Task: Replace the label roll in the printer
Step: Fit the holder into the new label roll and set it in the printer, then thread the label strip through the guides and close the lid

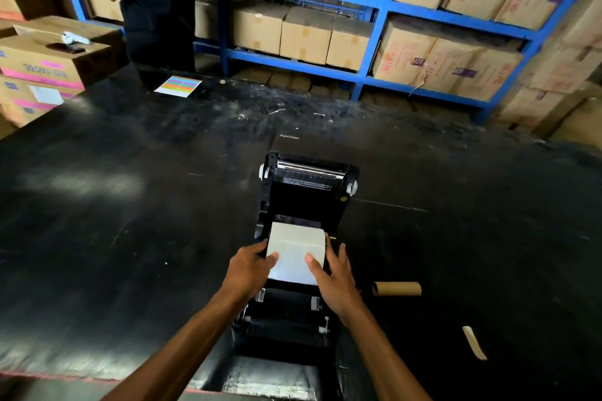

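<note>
**In the printer's open bay, the new roll is being seated**

In the open printer (299, 238) the fresh label roll (294, 252) is seen lying in the media bay, just below the raised lid (309, 179). It is clasped from both sides: the left hand (249, 270) is curled against its left end with the thumb laid on the white face, and the right hand (335, 273) is pressed to its right end, thumb likewise on top. Both hands are closed around the roll, not flat or idle.

To the right of the printer, an empty cardboard core (396, 288) is left lying on the black table (130, 205), well apart from the machine; nearer the table's edge on that same side, a torn paper strip (474, 342) can be made out. The old roll, it is judged, is already out, so the task looks past its midpoint.

For this step to be done well, the roll should be kept level and lowered evenly, so that both ends are caught between the side holders together. Whether those holders are engaged cannot be told, since they are hidden by the hands. The leading edge should then be drawn toward the near end of the printer, between the white guides (315, 303), before the lid is shut. A skewed roll would likely feed crooked.
</note>
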A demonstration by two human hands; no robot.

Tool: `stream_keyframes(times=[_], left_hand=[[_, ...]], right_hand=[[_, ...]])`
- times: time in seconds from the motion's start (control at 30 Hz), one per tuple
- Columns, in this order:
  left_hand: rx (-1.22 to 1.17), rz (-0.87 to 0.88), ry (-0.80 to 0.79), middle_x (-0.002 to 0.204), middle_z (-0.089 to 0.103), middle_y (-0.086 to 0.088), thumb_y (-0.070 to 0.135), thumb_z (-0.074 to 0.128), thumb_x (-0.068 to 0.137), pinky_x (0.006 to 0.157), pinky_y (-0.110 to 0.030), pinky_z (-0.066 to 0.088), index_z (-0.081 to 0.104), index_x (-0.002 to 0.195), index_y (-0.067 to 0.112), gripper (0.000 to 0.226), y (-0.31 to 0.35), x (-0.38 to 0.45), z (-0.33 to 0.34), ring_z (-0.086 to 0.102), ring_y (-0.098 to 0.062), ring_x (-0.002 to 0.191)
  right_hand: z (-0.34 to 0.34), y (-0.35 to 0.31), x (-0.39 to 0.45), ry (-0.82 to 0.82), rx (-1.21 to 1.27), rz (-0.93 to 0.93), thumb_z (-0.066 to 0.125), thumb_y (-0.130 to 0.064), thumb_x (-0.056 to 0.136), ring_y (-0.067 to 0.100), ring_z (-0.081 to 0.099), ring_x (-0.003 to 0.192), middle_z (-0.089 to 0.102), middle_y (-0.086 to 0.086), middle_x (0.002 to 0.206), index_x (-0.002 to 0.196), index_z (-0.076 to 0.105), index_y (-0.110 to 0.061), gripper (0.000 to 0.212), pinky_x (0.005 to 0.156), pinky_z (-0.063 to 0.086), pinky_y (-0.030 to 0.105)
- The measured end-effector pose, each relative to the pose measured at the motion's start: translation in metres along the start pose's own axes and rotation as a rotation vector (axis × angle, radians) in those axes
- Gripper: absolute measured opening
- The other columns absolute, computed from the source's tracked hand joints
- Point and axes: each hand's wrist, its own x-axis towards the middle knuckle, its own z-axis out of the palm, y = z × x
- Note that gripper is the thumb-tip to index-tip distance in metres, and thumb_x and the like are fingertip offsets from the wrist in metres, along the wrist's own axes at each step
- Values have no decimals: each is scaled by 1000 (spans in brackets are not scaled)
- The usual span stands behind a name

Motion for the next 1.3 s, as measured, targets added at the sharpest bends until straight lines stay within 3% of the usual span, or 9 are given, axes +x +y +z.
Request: stream_keyframes(times=[0.17, 0.27, 0.4, 0.47, 0.63, 0.77, 0.9, 1.17, 1.3], left_hand=[[100, 118, 56, 88, 75, -5, 30, 62, 88, 71, -28, 51, 67, 118, 25, 31, -10, -7, -5, 67, -12, 81], [154, 184, 93, 64, 71, -5, 33, 69, 81, 58, -26, 47, 76, 94, 20, 20, -18, -8, -9, 54, 2, 56], [174, 197, 171, 61, 69, 1, 27, 77, 76, 49, -13, 41, 77, 79, 10, 18, -18, -11, -8, 55, 4, 48], [207, 197, 198, 61, 70, -1, 29, 78, 74, 51, -21, 44, 76, 72, 10, 19, -20, -12, -7, 59, -5, 53], [218, 209, 213, 66, 75, -5, 25, 78, 74, 60, -35, 57, 77, 71, 10, 16, -23, -13, -8, 70, -17, 61], [220, 212, 188, 69, 76, -6, 25, 76, 76, 63, -35, 58, 77, 73, 9, 16, -24, -11, -8, 71, -18, 64], [224, 184, 195, 73, 77, -7, 27, 76, 75, 66, -37, 58, 77, 75, 9, 18, -22, -11, -7, 71, -21, 67], [301, 150, 163, 70, 74, -8, 36, 75, 75, 66, -38, 58, 75, 73, 12, 24, -21, -9, -12, 69, -24, 66], [370, 146, 71, 53, 64, -3, 38, 74, 77, 50, -27, 45, 65, 55, 15, 33, -20, -7, -17, 60, -18, 49]], right_hand=[[3, 2, -3, 35, 36, -6, 49, -52, 89, 24, -7, 147, -5, 6, 160, 146, 15, -42, 67, 118, 2, 52], [4, 5, -5, 147, 7, -14, 57, -49, 85, 26, 5, 146, 11, 9, 159, 143, 31, -34, 66, 118, 8, 48], [14, 7, -14, 380, -12, -5, 69, -43, 77, 23, 32, 135, 45, 8, 142, 98, 65, -13, 37, 109, 22, 37], [22, 10, -17, 446, -4, 0, 72, -42, 75, 22, 37, 131, 54, 8, 134, 80, 63, -9, 34, 106, 23, 36], [29, 16, -19, 524, 5, 22, 72, -37, 76, 23, 41, 127, 59, 9, 127, 68, 63, -11, 29, 104, 21, 34], [26, 19, -23, 510, 1, 44, 71, -31, 78, 23, 42, 125, 61, 8, 125, 53, 52, -22, 33, 103, 22, 34], [27, 22, -27, 476, 44, 55, 69, -31, 80, 21, 42, 123, 59, 5, 123, 69, 67, -13, 21, 104, 23, 35], [21, 17, -23, 499, 66, 15, 67, -54, 71, 17, 53, 100, 63, -6, 94, 70, 63, -23, 31, 97, 36, 42], [19, 5, -16, 521, 25, 17, 68, -59, 67, 19, 55, 92, 62, -2, 86, 63, 56, -20, 41, 94, 38, 45]])
